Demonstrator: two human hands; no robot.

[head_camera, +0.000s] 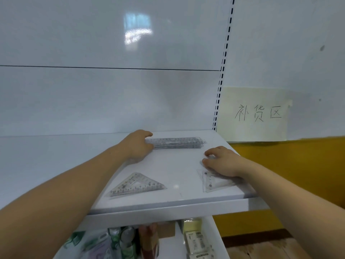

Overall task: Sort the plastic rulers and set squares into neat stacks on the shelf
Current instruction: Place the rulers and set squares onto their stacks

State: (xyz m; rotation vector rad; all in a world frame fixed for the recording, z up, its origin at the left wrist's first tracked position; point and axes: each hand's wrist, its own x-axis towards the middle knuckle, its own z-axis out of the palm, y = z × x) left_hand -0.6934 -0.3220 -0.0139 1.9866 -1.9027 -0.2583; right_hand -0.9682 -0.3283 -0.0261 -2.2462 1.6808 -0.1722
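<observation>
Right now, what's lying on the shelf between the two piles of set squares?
Nothing: the head view shows only bare white shelf between the left set squares and the right set squares under the right hand.

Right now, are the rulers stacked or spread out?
Stacked: the rulers lie flat in one pile at the back of the shelf, edges slightly offset, left hand gripping one end.

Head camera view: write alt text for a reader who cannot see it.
The left hand holds one end of a stack of rulers at the back of a white shelf; the right hand rests on set squares near its right edge. A second pile lies at the front.
</observation>
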